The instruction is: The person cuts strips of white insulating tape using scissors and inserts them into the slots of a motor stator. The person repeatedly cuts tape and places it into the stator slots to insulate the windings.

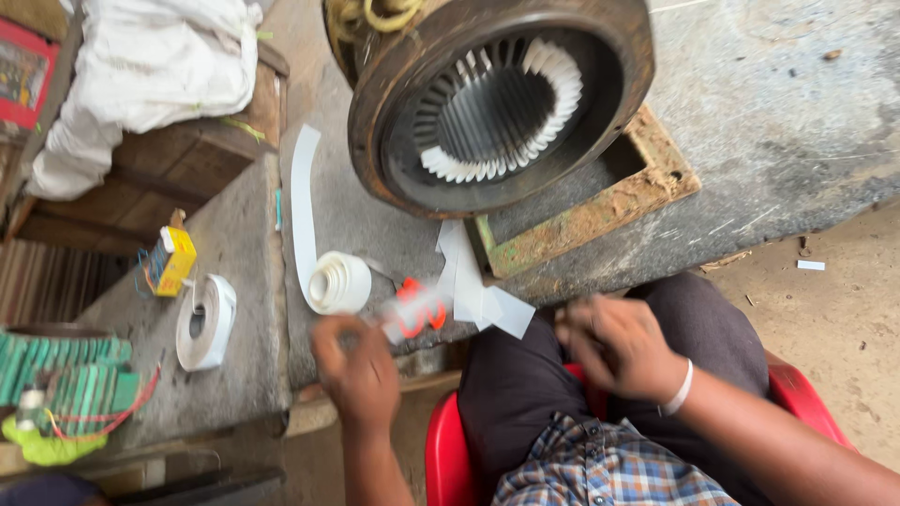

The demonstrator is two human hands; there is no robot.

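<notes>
- While the head view looks down over a grey stone bench (750,141), a large rusty motor stator (497,103) lies on its side there, its open bore facing the person, white slot liners ringing the inner teeth.
- Just below the stator, at the bench edge, cut pieces of white insulation paper (478,290) lie loose, near enough to be picked up from the seat.
- Left of the stator's lower rim stands a paper roll (339,281), a long strip unwound and trailing up past the stator.
- Below the stator, the left hand (356,375) is raised at the bench edge, fingers curled on orange-handled scissors (417,314); blur hides the exact grip.
- Below and right of the stator, the right hand (619,347) hovers over the lap, fingers bent, blurred; I cannot tell whether it holds anything.
- Far left of the stator lie a white tape roll (206,323) and a small yellow box (173,260).
</notes>
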